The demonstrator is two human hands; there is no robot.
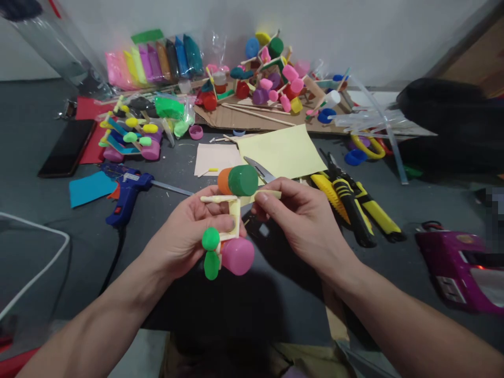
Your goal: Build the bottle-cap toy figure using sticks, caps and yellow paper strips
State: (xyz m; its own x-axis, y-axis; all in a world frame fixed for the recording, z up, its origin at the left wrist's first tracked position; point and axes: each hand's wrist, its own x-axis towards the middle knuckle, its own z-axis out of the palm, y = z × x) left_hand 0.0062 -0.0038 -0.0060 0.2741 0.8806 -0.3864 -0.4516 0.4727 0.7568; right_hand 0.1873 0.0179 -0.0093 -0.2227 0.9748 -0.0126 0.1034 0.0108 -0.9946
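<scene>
My left hand is closed round a small handmade toy car. Its frame is of pale sticks, with bottle caps for wheels: a green cap beside an orange one at the top, a pink cap at the bottom. Two bright green oval pieces form a propeller at its near end. My right hand pinches a narrow pale-yellow paper strip between thumb and fingers, close to the green cap. Whether the strip touches the car is hard to make out.
Behind the hands lie scissors on yellow paper. A blue glue gun is on the left, pliers on the right. Finished-looking toys, a phone and a purple device stand around.
</scene>
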